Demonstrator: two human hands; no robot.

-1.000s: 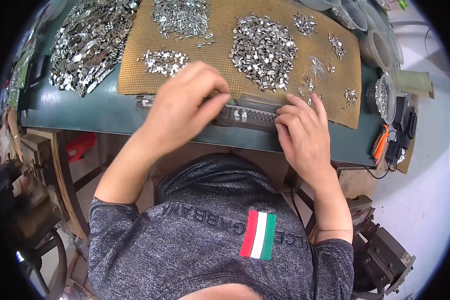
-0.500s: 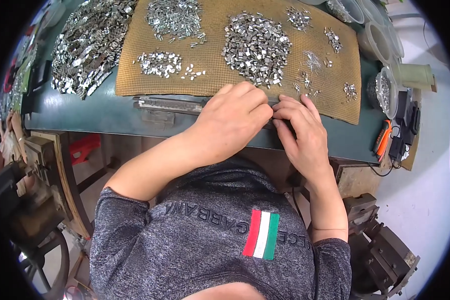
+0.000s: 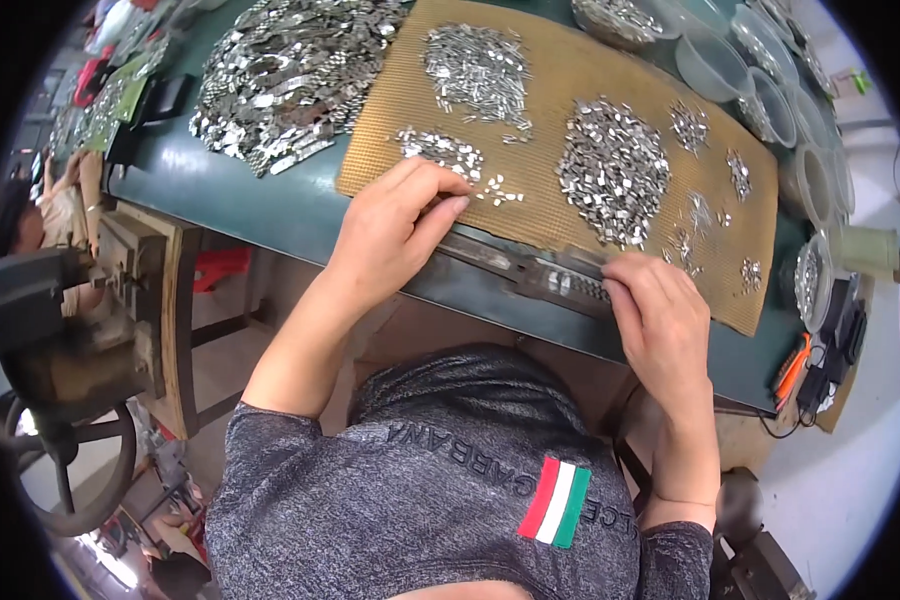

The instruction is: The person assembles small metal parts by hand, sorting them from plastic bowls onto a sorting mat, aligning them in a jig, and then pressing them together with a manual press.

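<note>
A long, narrow metal fixture point(image 3: 495, 256) lies along the table's near edge, with a short row of small metal links point(image 3: 565, 282) in its right part. My right hand point(image 3: 665, 325) grips that end, its thumb and fingertips closed around it. Over the fixture's left part, beside a small group of flat shiny metal pieces point(image 3: 498, 191), is my left hand point(image 3: 390, 230). Its fingers are curled, thumb tip close to the index fingertip; whatever is between them is too small to make out.
A tan textured mat point(image 3: 540, 180) carries heaps of small metal pins point(image 3: 478, 75) and metal links point(image 3: 615, 170). Linked metal strips point(image 3: 285, 75) pile up at the left. Clear plastic tubs point(image 3: 715, 65) line the right side, near an orange-handled tool point(image 3: 792, 370).
My left hand has moved left, away from my right hand, to beside the flat shiny pieces. The fixture's links are now uncovered. The whole view has shifted and tilted.
</note>
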